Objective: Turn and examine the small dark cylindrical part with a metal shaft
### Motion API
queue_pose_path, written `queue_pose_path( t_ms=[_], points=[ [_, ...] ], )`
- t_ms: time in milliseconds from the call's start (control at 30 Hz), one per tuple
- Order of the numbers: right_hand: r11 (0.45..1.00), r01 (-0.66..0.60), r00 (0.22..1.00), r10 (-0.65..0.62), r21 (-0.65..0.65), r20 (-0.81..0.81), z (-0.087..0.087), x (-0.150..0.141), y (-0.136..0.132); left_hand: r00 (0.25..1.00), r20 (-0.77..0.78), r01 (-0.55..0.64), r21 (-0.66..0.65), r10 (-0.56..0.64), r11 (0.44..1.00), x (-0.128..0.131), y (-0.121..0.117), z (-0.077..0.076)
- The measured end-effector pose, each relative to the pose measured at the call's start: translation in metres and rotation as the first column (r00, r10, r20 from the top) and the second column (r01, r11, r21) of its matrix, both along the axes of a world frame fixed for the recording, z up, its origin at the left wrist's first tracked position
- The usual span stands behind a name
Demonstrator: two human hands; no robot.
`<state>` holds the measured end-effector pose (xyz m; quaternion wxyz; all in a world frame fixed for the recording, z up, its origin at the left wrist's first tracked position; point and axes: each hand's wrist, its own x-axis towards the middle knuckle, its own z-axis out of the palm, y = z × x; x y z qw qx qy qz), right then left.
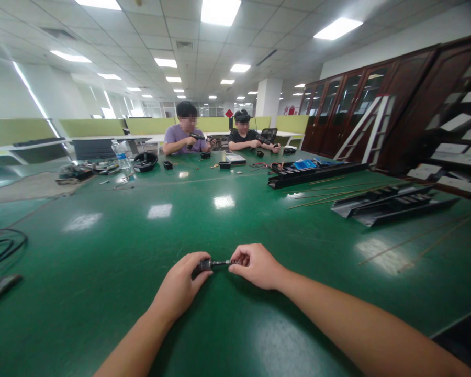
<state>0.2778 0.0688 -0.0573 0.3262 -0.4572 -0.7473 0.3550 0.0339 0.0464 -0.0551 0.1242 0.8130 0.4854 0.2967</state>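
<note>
- Far left: coiled black cable [2, 246] lies on the green-topped table [82, 235].
- Far left of centre: a clear water bottle [121, 157] stands beside a black bowl [145, 161], among small parts.
- Near centre: the left hand [176, 283] has its fingers curled, gripping the thick end of a small black fitting [204, 265].
- Fitting: held between both hands, near side of the table, apparently just above the surface. Judged light and stiff, not soft. Exact material cannot be told. Thick body looks the surer hold; the slim stem offers little grip.
- Near centre right: the right hand [257, 266] pinches the stem's tip between thumb and fingers.
- Far centre: a co-worker in a purple shirt [184, 140] and another in black [243, 140] sit handling dark tools.
- Right: black channel sections [392, 208] and thin wooden rods [337, 192] lie on the table.
</note>
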Motion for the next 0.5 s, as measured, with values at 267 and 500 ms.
queue_pose_path(
  t_ms=[267, 500],
  points=[
    [1.0, 0.003, 1.0, -0.003, -0.003, -0.018, 0.001, 0.0, -0.001, 0.999, 0.036, -0.001, -0.014, 0.001, 1.0, 0.0, 0.0, 0.002],
    [1.0, 0.015, 1.0, -0.016, -0.018, -0.026, 0.003, 0.0, 0.0, 0.98, 0.116, -0.161, -0.014, 0.162, 0.987, -0.012, 0.01, 0.003]
  ],
)
